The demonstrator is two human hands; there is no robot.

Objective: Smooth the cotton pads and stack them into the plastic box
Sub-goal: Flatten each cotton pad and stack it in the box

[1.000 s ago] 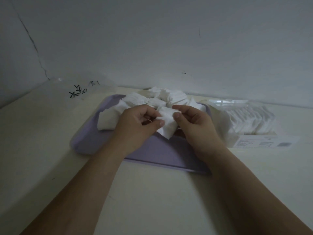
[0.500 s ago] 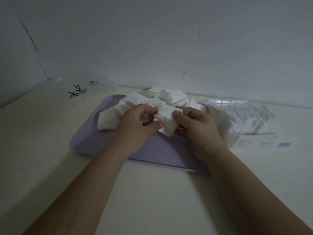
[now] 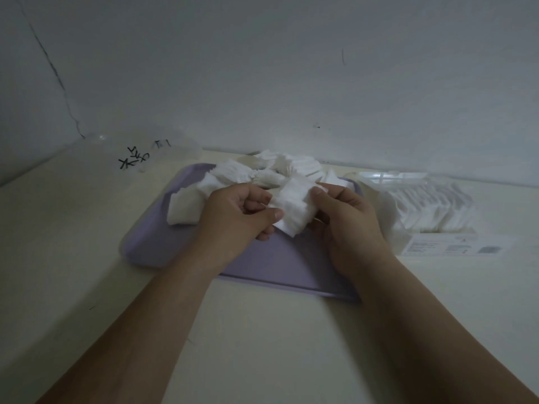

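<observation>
Centrally, both the left hand (image 3: pixel 239 217) and right hand (image 3: pixel 347 225) pinched what looked like a small stack of cotton pads (image 3: pixel 294 208) above the purple tray (image 3: pixel 271 258).

We held a crumpled white cotton pad (image 3: pixel 294 208) over the loose heap (image 3: pixel 230 174); the clear plastic box (image 3: pixel 393 177), right, stood part-filled.

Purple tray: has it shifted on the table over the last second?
No. The purple tray keeps its place: right edge still beside the plastic box, left corner just as far from the black marks.
</observation>
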